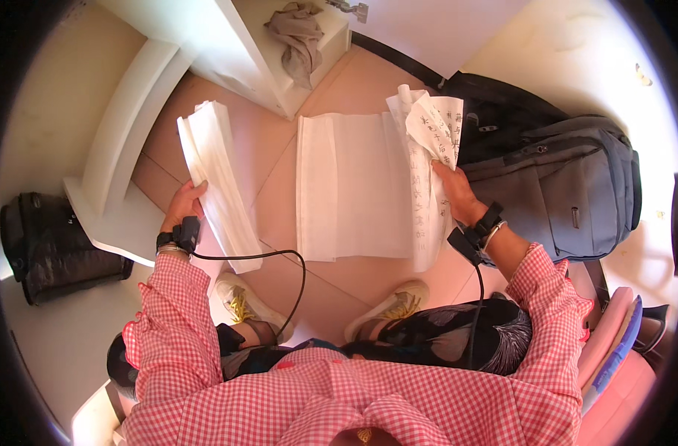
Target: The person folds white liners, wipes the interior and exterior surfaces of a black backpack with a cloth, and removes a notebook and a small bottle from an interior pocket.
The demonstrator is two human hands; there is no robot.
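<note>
Head view: the left hand (183, 205) is gripping a long, pleated white paper strip (218, 186) by its side, seemingly keeping the folds together. The right hand (458, 195) is grasping crumpled, handwritten white paper layers (437, 130), apparently so they stay gathered. These are overlapping a wide, blank-looking white sheet (354, 186) spreading above the pink tiled floor (272, 186). Dark brush-like characters (418, 189) are running downward; a blue-grey fabric backpack (551, 193) is bearing a small, unreadable patch.

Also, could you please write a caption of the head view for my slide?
Above a tiled floor, the left hand holds folded white paper and the right hand holds handwritten paper.
</note>
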